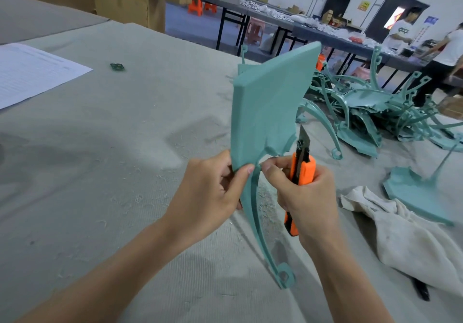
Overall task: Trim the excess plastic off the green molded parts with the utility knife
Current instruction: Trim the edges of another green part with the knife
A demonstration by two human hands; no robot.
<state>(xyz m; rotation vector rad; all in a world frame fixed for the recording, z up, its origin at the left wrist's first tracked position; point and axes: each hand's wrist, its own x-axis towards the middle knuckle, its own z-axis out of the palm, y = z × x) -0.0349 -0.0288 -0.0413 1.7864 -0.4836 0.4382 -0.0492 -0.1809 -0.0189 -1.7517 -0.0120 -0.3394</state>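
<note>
Head camera: a worker's left hand (208, 185) pinches the lower corner of a green molded part (265, 102), thumb on the near face and fingers curled behind it, holding the panel upright above the table (125, 147); the right hand (300, 185) is wrapped around an orange utility knife (304, 170), its forefinger reaching to just beside the left thumb; the blade (304, 134) is extended and points up, just beyond the right fingertips and close against the panel's ragged lower edge.

The job appears to be mid-course; thin flash shows along that edge, and a long curved stem (260, 222) hangs below both sets of fingers; whether the stem is waste or part of the piece cannot be told. Pale shavings (140, 197) scattered below and left of the left hand suggest trimming already done. A tangled pile of green parts (375, 112) lies well beyond the right fingers; trimmed or waiting, the picture does not say; another green piece (413, 192) rests beside a cloth (400, 235) to the right of the knife hand.

The cut edge lies near the left thumb, so a slip toward it looks the main hazard; room opens upward and away from the fingers, while the pile crowds the far right; a paper sheet (32, 72) lies far left, well apart.
</note>
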